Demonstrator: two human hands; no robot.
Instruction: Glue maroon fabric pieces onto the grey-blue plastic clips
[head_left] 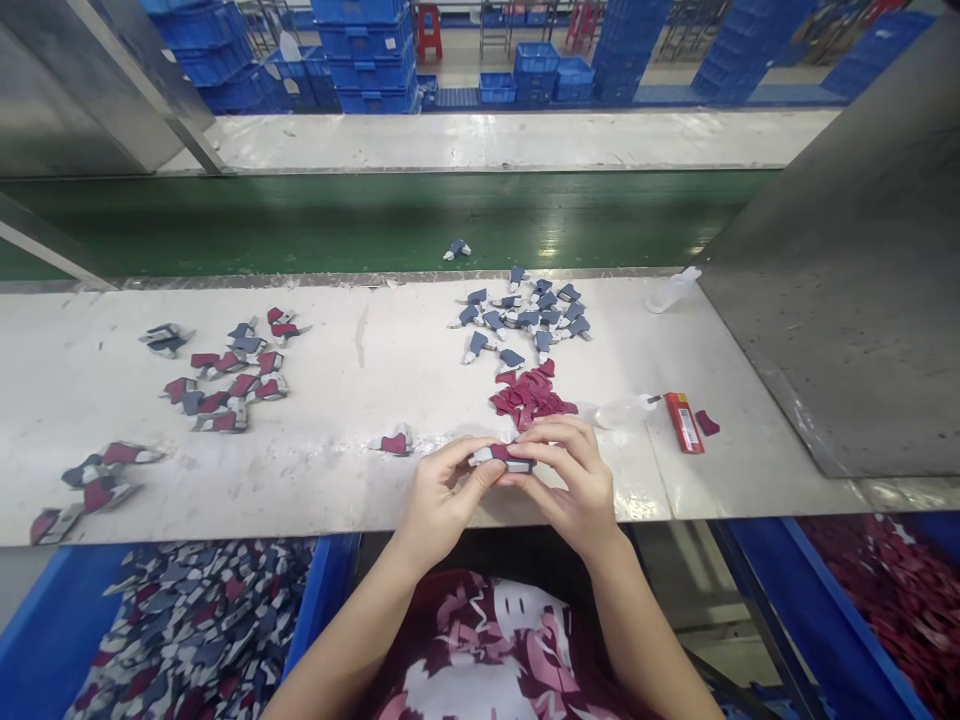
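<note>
Between both hands, just above the white bench, is a small grey-and-white plastic part with a dark red piece on it. My left hand pinches its left end between thumb and fingers. My right hand grips the right end, fingers over the red piece. Right behind the hands lies a pile of loose dark red pieces. Beyond that are several blue-grey parts with white tips. To the left of my left hand rests one part with a red piece.
Finished-looking red and blue-grey parts lie at left on the bench. At right are a red box, clear bottles and a metal panel. Blue bins of parts flank my lap. A green belt runs behind.
</note>
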